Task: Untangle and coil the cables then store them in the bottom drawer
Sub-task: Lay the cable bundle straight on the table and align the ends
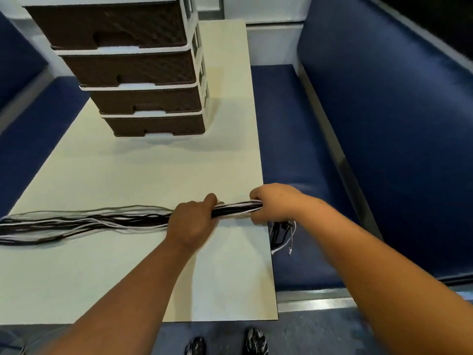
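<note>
Fingers of left hand (193, 218) and right hand (272, 204) clamped on straightened cables (238, 209) at bench (143, 172) right edge; step: gathering before coiling; next: winding loops, then opening shut bottom drawer (156, 127).

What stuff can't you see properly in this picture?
- Cables: the head view's left edge cuts them off, so their far ends stay unseen.
- Cable plugs dangling off the table edge: too small to identify.
- The bundle inside the left hand and right hand: fingers hide it.
- Bottom drawer: shut, so its inside is hidden.
- Drawer unit: its top is cut off by the upper edge.
</note>
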`<action>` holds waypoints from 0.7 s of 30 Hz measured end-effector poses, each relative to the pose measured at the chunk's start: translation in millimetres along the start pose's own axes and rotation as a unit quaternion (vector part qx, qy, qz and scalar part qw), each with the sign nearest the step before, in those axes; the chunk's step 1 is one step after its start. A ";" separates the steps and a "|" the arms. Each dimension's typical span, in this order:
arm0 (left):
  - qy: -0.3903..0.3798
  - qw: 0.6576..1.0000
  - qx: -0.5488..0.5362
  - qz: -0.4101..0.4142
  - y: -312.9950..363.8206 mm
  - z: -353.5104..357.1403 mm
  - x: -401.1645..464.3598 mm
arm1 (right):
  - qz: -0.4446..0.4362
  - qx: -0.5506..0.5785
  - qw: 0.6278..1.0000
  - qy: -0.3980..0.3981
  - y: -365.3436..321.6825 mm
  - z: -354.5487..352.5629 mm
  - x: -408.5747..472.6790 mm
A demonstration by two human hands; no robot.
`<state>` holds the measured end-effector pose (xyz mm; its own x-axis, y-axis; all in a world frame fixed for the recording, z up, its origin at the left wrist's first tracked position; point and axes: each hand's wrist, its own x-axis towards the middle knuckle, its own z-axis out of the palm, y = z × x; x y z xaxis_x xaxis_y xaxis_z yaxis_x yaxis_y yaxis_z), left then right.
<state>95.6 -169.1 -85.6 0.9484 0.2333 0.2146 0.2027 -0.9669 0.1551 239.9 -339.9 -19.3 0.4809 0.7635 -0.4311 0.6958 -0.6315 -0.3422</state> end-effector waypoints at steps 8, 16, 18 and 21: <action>-0.005 1.000 0.009 -0.021 2.5 -0.4 -0.6 | 0.028 0.155 0.987 -0.038 69.9 7.1 -13.6; -0.004 0.999 0.025 -0.020 2.9 -0.6 -1.2 | 0.068 0.187 0.980 0.027 124.0 36.3 -33.5; -0.005 1.000 0.025 -0.016 4.1 -0.4 -1.4 | 0.076 0.186 0.979 0.038 130.9 37.5 -36.9; 0.000 1.000 0.029 -0.012 3.4 0.8 -1.1 | 0.105 0.158 0.981 0.030 142.8 34.3 -44.4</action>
<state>95.4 -172.7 -86.1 0.9430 0.2568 0.2119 0.2394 -0.9653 0.1045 299.6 -468.6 -77.7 0.6324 0.6129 -0.4737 0.3824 -0.7789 -0.4971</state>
